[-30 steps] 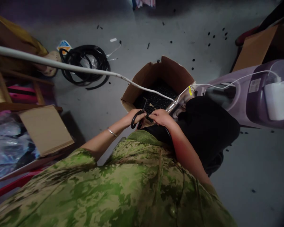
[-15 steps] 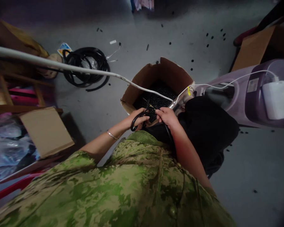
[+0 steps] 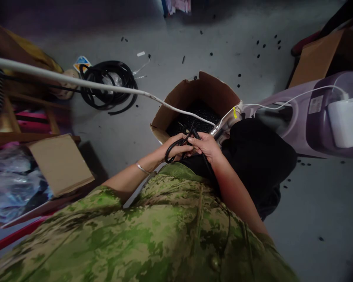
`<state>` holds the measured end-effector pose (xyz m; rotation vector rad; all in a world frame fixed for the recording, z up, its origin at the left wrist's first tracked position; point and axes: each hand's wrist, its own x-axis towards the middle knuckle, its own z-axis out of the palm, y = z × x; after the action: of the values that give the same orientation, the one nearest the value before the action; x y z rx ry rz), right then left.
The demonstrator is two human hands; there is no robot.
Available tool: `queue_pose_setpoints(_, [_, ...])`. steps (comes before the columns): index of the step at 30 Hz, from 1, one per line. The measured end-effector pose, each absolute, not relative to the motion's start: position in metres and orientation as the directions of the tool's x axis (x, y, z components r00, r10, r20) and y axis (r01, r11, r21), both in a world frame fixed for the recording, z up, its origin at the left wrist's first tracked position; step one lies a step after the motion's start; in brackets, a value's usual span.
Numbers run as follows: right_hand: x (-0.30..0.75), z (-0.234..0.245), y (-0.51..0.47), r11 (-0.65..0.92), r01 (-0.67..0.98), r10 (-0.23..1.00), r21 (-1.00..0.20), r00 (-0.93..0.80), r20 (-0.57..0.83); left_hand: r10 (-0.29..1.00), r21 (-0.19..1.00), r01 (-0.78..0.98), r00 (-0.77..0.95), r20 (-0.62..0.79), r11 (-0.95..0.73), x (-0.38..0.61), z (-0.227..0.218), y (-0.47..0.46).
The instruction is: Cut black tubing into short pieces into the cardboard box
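Observation:
My left hand (image 3: 176,145) is closed round a pair of black-handled scissors (image 3: 171,153), one loop showing below the fingers and the blades pointing up and away from me. Pinched in my right hand (image 3: 205,145) is a thin black ribbed tube (image 3: 195,134); its short end sticks out past the fingertips, beside the scissor blades. The rest of the tube runs down under my right wrist to my lap. Both hands meet over the near rim of a cardboard box (image 3: 176,92), which holds many small black pieces (image 3: 200,117).
A white pole (image 3: 106,84) with a cable crosses in front of me to a lilac plastic chair (image 3: 300,117). Black tubing (image 3: 114,98) lies coiled on the floor at left. Small black bits are scattered about. Another person's foot (image 3: 304,45) shows at far right.
My hands have come together. The black tube's end has risen into view beside the blades, and the scissors have shifted slightly to the right.

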<state>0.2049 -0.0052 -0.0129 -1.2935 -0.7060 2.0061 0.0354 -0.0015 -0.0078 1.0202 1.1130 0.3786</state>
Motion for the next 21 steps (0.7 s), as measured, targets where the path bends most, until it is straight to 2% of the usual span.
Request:
queue_pose_setpoints(4, [0.207, -0.012, -0.005, -0.622, -0.295, 0.781, -0.725, -0.297, -0.549, 0.649, 0.783, 0.04, 0.534, -0.542, 0.621, 0.041, -0.002, -0.003])
queue_pose_setpoints(8, [0.211, -0.003, -0.004, -0.592, -0.226, 0.803, -0.773, -0.25, -0.542, 0.526, 0.651, -0.137, 0.722, -0.45, 0.746, 0.037, -0.003, -0.005])
queue_pose_setpoints(11, [0.211, -0.001, -0.003, -0.567, -0.196, 0.818, -0.8, -0.247, -0.519, 0.486, 0.6, -0.177, 0.776, -0.402, 0.78, 0.029, -0.008, -0.006])
queue_pose_setpoints(15, [0.208, -0.002, -0.003, -0.551, -0.121, 0.819, -0.826, -0.265, -0.508, 0.474, 0.608, -0.106, 0.734, -0.486, 0.787, 0.023, -0.013, -0.006])
queue_pose_setpoints(21, [0.211, 0.008, -0.008, -0.561, 0.072, 0.759, -0.824, -0.352, -0.548, 0.647, 0.686, -0.112, 0.466, -0.603, 0.719, 0.013, -0.016, 0.0])
